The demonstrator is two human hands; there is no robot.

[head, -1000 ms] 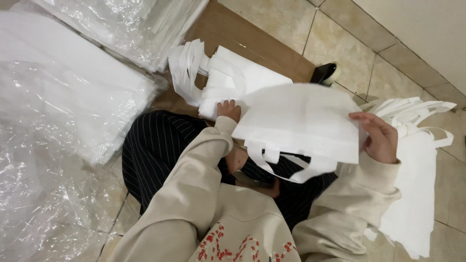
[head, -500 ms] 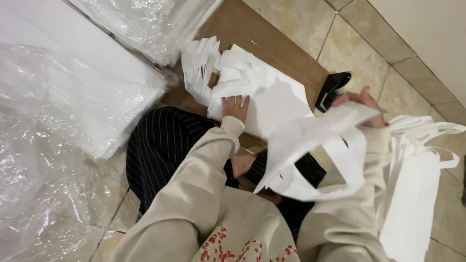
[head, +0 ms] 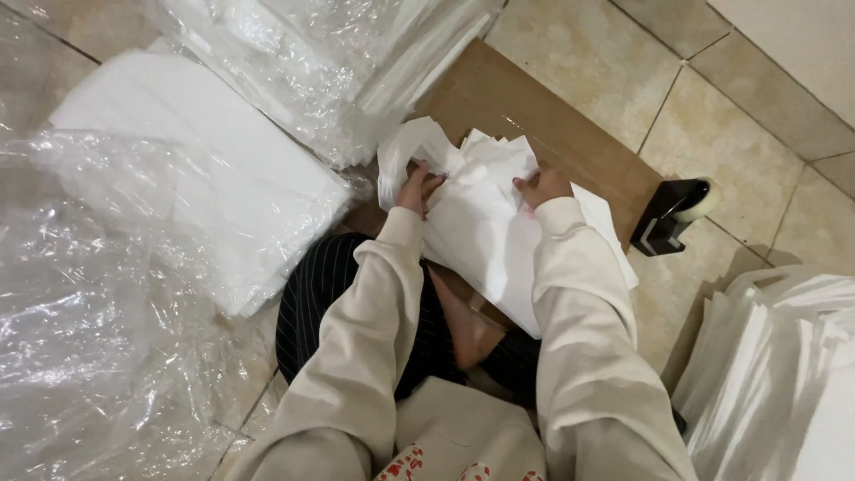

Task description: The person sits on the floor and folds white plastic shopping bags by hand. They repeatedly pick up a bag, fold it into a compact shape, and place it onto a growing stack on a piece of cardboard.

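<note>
2 hands, the left hand and right hand, press down on the white bag pile, which lies on brown cardboard on the floor. The bags look soft, light and floppy, so flat edges or handle loops seem best to hold; each grip looks loosely closed on the top bag.

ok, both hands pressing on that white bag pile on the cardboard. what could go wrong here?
1. The white bag pile overhangs the cardboard sheet toward the lap; pressure from the left hand and right hand may slide it off.
2. Loose plastic wrap lies close to the knee and could snag.

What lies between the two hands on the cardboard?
In the head view, the pile of white bags fills the stretch between the left hand and right hand.
</note>
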